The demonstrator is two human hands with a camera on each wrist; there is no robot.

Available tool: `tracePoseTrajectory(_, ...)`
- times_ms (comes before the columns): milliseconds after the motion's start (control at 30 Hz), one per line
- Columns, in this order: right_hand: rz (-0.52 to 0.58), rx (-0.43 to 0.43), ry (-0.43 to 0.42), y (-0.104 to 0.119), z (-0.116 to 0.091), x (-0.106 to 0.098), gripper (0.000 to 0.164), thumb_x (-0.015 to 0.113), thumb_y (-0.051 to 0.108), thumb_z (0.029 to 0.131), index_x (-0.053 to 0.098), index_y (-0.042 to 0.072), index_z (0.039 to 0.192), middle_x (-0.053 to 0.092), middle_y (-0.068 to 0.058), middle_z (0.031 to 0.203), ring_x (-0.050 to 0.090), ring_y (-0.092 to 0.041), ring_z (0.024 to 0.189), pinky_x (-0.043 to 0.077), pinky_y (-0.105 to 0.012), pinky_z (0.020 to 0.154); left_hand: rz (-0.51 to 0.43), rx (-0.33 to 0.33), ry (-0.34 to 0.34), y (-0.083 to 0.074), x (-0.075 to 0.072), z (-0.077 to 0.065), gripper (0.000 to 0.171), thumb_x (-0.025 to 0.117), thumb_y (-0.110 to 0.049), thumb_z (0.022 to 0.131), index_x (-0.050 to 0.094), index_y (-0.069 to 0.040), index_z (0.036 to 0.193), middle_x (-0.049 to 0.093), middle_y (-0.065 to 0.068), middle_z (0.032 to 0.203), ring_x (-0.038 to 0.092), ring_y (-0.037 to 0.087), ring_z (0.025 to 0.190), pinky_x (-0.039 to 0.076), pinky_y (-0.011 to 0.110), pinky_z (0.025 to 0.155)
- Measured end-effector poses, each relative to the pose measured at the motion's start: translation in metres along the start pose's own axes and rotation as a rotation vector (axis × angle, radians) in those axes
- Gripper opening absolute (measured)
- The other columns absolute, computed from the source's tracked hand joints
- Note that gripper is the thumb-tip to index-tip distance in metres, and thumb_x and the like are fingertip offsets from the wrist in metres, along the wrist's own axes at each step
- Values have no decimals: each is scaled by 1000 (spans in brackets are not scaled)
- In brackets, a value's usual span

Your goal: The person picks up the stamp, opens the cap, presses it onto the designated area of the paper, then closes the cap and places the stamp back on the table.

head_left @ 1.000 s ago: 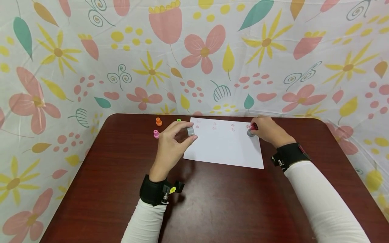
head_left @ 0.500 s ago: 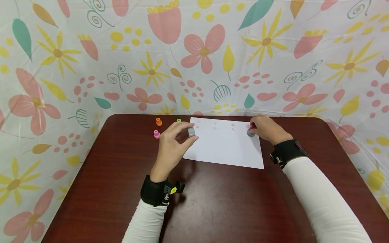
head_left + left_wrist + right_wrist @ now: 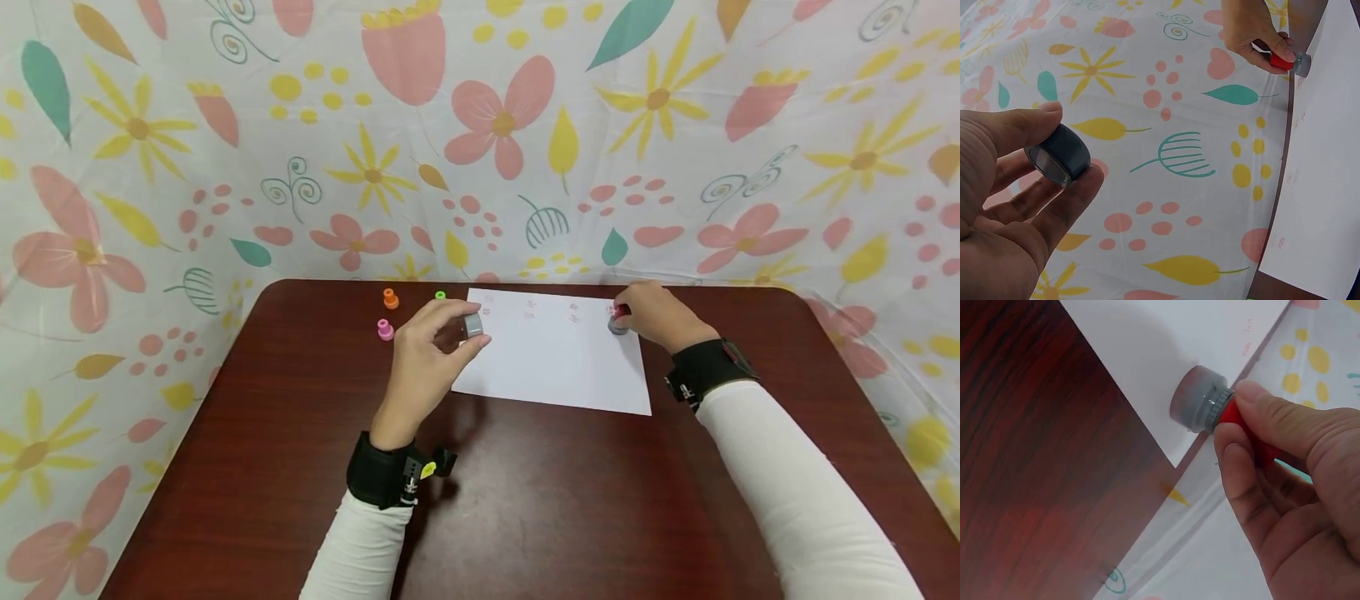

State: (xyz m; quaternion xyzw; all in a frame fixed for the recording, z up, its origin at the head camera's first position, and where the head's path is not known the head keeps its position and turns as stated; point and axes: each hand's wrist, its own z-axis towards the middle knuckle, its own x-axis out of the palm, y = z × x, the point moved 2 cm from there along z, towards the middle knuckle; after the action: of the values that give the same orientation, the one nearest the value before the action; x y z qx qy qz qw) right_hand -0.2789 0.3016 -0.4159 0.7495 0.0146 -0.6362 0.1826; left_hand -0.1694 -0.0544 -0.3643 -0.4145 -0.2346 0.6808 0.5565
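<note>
My left hand [image 3: 423,354] holds a short grey cap [image 3: 1069,156] between thumb and fingers, raised near the left edge of a white paper sheet [image 3: 551,367]. At the sheet's upper right corner, my right hand [image 3: 660,317] pinches a stamp by its red handle [image 3: 1250,434]. The stamp's grey, round end [image 3: 1200,400] faces the paper, close over it in the head view. Small red printed marks [image 3: 573,308] run in two rows along the top of the sheet. Another red mark shows beside the stamp, partly hidden by the right hand.
Left of the paper stand an orange stamp [image 3: 391,298] and a pink stamp [image 3: 386,330]. A green one [image 3: 440,295] is mostly hidden behind the left hand. A flowered cloth [image 3: 502,167] hangs right behind the back edge of the dark wooden table [image 3: 525,500].
My right hand has shifted very slightly left with the stamp. The left hand stays in place, holding the cap.
</note>
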Motion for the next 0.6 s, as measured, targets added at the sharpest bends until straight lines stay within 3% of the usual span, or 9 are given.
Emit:
tracePoseTrajectory(400,-5,28,-101,-2,-5,9,22,78,10,92,74,-1,110,60,-19,100,57,-31,87,51,-44,73,19,12,-2,-2,-1,0,38,87,-12,84,75,-9,120,69,7,112,73,17,96,64,35,80)
tracePoseTrajectory(600,-36,30,-96,7,-1,8,9,76,7,92,72,0,93,56,-16,90,53,-28,75,46,-40,65,23,4,-10,0,-3,1,38,87,-12,84,75,-11,120,69,6,112,72,15,95,64,35,81)
